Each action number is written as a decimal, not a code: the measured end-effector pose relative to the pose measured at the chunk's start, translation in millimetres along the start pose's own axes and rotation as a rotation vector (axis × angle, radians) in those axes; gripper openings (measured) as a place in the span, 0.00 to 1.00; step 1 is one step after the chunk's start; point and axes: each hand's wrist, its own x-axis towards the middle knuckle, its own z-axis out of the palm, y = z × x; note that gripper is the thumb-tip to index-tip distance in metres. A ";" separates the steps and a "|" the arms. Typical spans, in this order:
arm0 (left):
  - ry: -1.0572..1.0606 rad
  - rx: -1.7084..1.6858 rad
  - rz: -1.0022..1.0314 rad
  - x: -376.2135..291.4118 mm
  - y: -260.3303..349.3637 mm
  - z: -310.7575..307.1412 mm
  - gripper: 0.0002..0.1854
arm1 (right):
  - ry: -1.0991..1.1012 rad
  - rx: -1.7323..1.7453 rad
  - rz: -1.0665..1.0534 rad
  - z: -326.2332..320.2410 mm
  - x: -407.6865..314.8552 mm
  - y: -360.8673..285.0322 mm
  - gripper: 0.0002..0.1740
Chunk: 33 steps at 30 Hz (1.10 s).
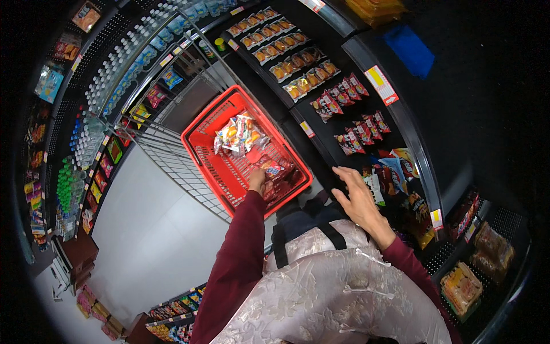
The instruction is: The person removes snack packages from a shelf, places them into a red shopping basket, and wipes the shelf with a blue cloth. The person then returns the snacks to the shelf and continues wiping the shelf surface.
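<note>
A red plastic shopping basket (216, 170) sits in a wire shopping cart (172, 157) before me. My left hand (257, 179) reaches into the basket's near end, its fingers at the edge of a red snack packet (273, 167). More dark red packets (283, 185) lie beside and below that one. Toward the far end of the basket is a loose pile of white-and-yellow wrapped snacks (241, 132). My right hand (356, 195) is raised beside the shelf, holding nothing, fingers apart. Just past it are upright snack bags (389, 170).
On the black shelf at right, wrapped round cakes (296, 64) and red-pink packets (343, 96) stand in rows. Bottled water (122, 64) lines the far-left shelf. A black shelf edge with price tags (381, 84) curves along the right. Grey floor (159, 228) lies left of the cart.
</note>
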 end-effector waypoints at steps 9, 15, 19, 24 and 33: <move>0.087 0.013 -0.175 36.6 -4.0 35.9 0.14 | 0.048 0.066 0.199 -15.4 -43.3 23.0 0.29; 0.086 0.301 -0.082 38.1 -7.2 40.3 0.15 | 0.118 0.038 0.213 -31.8 -54.4 20.5 0.28; 0.044 0.473 0.016 45.3 -13.4 26.0 0.18 | 0.250 -0.060 0.175 -55.3 -62.7 7.9 0.28; -0.175 0.848 0.319 50.3 -4.3 3.3 0.22 | 0.576 -0.245 0.223 -107.5 -99.4 8.6 0.31; 0.088 0.531 0.291 13.5 25.2 -2.5 0.24 | 1.071 -0.710 0.721 -186.1 -198.0 92.0 0.49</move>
